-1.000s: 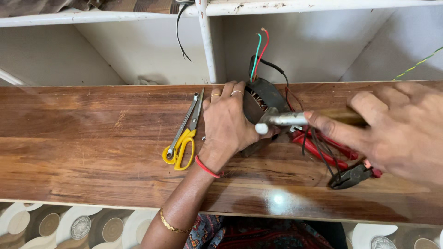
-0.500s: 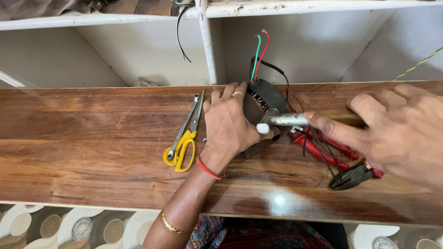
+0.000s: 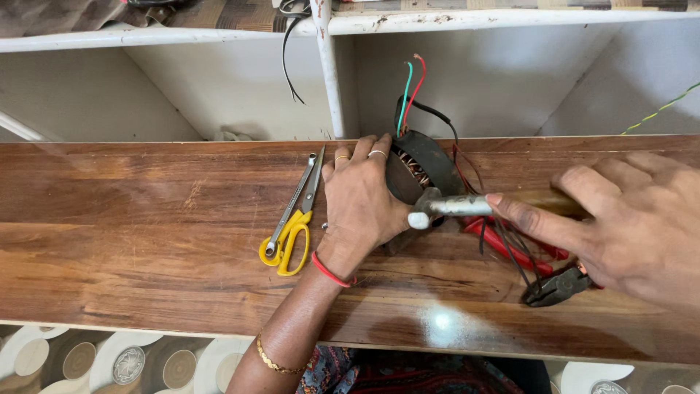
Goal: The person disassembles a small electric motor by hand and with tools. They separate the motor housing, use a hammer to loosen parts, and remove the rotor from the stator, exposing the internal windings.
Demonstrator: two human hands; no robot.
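- I see the motor winding (image 3: 426, 171) upright at the wooden bench's (image 3: 146, 219) far edge; my left hand (image 3: 361, 204) clamps its left side, steadying it.
- My right hand (image 3: 627, 219), right of the winding, grips the hammer (image 3: 467, 206), fingers wrapped around its handle and head at the winding's face.
- Yellow scissors (image 3: 292, 233) lie left of it, red pliers (image 3: 539, 270) to its right.

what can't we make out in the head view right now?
- Motor winding: near side hidden behind the left hand.
- Hammer: most of its handle covered by the right hand, itself cut off by the frame's right edge.
- Pliers: red handles run under the right hand.
- Wrench: lower end overlaps the yellow scissors.
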